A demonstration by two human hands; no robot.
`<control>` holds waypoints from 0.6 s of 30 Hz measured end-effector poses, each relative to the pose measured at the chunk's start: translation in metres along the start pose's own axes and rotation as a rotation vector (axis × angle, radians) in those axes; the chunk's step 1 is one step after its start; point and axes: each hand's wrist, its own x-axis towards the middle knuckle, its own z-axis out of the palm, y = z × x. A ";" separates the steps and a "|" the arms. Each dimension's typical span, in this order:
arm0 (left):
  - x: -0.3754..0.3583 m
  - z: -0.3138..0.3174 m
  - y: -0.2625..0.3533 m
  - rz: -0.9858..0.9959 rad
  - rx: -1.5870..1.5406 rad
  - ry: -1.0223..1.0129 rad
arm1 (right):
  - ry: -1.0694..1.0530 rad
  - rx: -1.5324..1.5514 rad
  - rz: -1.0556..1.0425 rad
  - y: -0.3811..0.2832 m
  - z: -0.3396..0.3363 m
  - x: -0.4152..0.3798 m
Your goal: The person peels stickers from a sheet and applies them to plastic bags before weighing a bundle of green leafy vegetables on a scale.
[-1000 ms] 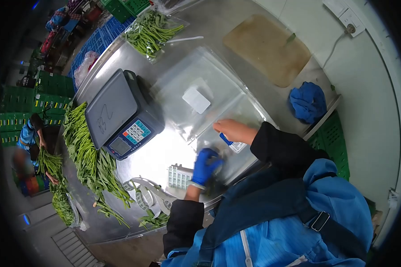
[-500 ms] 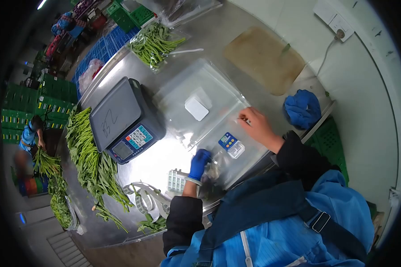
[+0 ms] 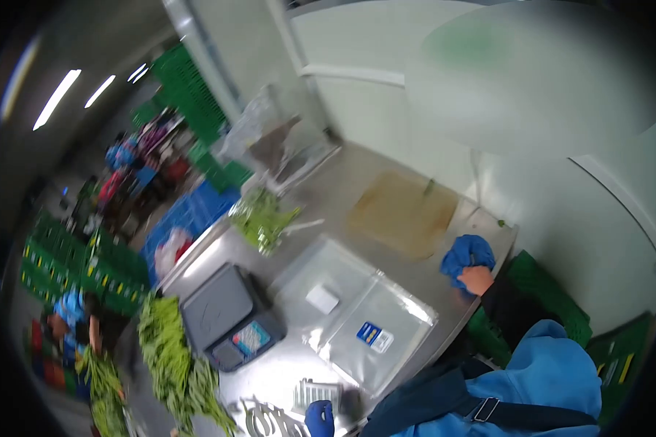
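Observation:
My bare right hand (image 3: 477, 279) is closed on the blue cloth-like bundle (image 3: 468, 255) at the table's right corner. In its blue glove, my left hand (image 3: 319, 417) is at the bottom edge, near a sheet of labels (image 3: 317, 394); its fingers are blurred and partly cut off. Clear plastic bags (image 3: 408, 309) lie flat between the hands, with a blue-and-white label (image 3: 375, 336) and a small white block (image 3: 322, 298) on them. Left of the bags stands a grey scale (image 3: 229, 317), beside a long pile of leafy greens (image 3: 169, 349).
A bagged bunch of greens (image 3: 260, 217) and a brown board (image 3: 403, 215) lie on the metal table's far part. Green crates (image 3: 543, 291) stand below its right edge. A co-worker (image 3: 73, 313) handles greens at the far left. Curled label strips (image 3: 266, 420) lie near my left hand.
My right hand has moved from the plastic bags to the blue bundle and closed on it. My left hand has drawn back from the bags. The view has swung upward, showing more wall.

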 end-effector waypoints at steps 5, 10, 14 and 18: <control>-0.085 0.003 -0.035 -0.208 0.145 0.078 | -0.007 0.056 0.060 -0.024 -0.011 0.016; -0.084 0.034 -0.036 -0.321 0.395 0.025 | 0.204 0.271 -0.289 -0.126 -0.086 -0.002; -0.082 0.030 -0.033 -0.274 0.399 0.075 | -0.091 0.543 -0.776 -0.205 -0.104 -0.078; -0.084 0.030 -0.034 -0.313 0.329 0.089 | -0.678 0.754 -1.444 -0.267 -0.085 -0.122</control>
